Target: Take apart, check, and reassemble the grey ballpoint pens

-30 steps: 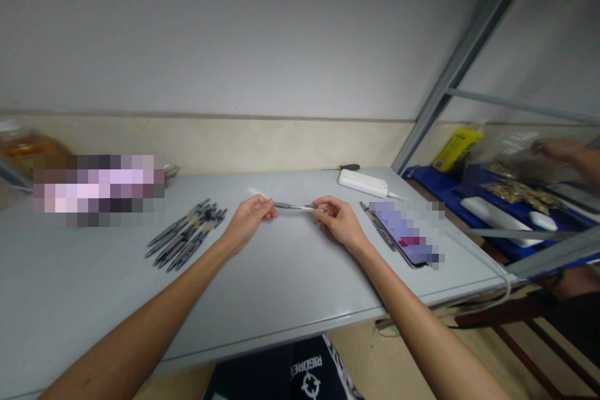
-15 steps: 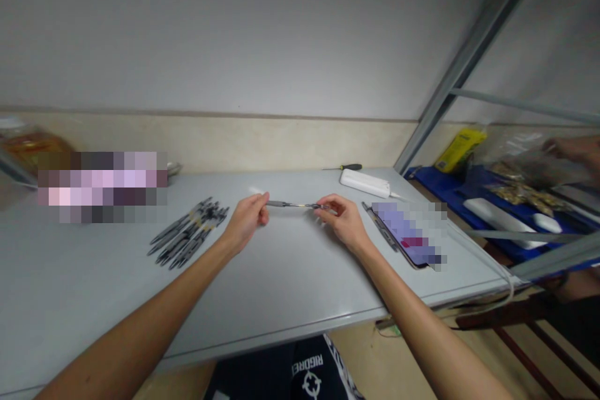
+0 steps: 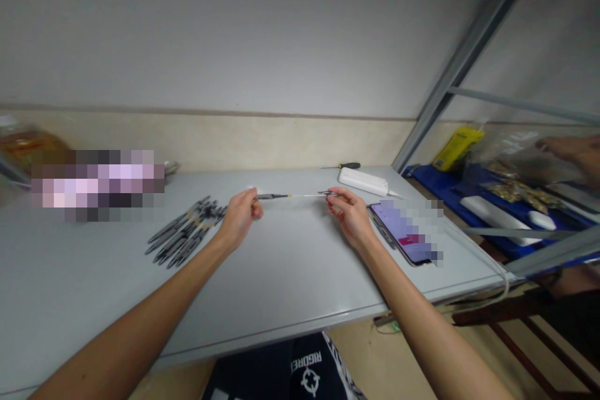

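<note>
Above the tabletop (image 3: 290, 281), between its front and back edges, your left hand (image 3: 240, 215) pinched a pen barrel (image 3: 272, 196). Your right hand (image 3: 350, 214) pinched another pen section (image 3: 324, 192), apparently to align both along the thin refill (image 3: 308, 195).

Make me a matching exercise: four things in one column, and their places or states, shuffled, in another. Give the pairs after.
Things
1. Grey pen barrel
2. Bunch of pens
3. Screwdriver
4. Phone

Places or states
A. At the back of the table, near the wall
B. Lit screen, to the right of the right hand
C. Held in the left hand
D. Lying to the left of the left hand

Pairs: 1-C, 2-D, 3-A, 4-B
</note>
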`<control>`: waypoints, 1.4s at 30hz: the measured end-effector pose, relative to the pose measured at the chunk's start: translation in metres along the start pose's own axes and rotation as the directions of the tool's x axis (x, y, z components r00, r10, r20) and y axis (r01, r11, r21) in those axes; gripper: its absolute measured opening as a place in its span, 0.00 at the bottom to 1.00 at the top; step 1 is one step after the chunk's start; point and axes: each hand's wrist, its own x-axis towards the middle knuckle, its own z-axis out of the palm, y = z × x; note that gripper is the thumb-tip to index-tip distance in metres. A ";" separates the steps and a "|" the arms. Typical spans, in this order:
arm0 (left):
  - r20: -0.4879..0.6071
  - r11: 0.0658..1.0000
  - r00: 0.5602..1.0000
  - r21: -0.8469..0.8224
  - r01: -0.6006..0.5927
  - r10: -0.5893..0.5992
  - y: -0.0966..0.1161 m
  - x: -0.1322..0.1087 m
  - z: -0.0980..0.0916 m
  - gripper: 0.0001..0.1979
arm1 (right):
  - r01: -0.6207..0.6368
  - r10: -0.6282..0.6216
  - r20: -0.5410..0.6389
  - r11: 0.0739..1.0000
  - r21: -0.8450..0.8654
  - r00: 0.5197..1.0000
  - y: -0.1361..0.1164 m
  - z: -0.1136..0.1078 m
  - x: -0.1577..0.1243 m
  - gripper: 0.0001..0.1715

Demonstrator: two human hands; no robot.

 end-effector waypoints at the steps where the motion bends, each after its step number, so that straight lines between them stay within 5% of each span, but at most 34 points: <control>1: 0.000 1.000 1.000 -0.003 -0.001 0.001 0.001 -0.001 0.001 0.13 | -0.002 0.003 -0.016 1.000 0.007 1.000 -0.001 0.000 0.000 0.14; 33: 0.025 0.999 1.000 0.036 0.004 -0.005 -0.002 -0.002 0.002 0.14 | 0.040 -0.035 0.050 0.994 -0.100 0.998 0.004 -0.001 0.000 0.14; 42: 0.152 0.989 0.988 0.149 -0.007 -0.016 -0.011 -0.002 -0.003 0.17 | 0.080 -0.049 0.150 0.975 -0.207 0.987 0.007 0.002 -0.004 0.15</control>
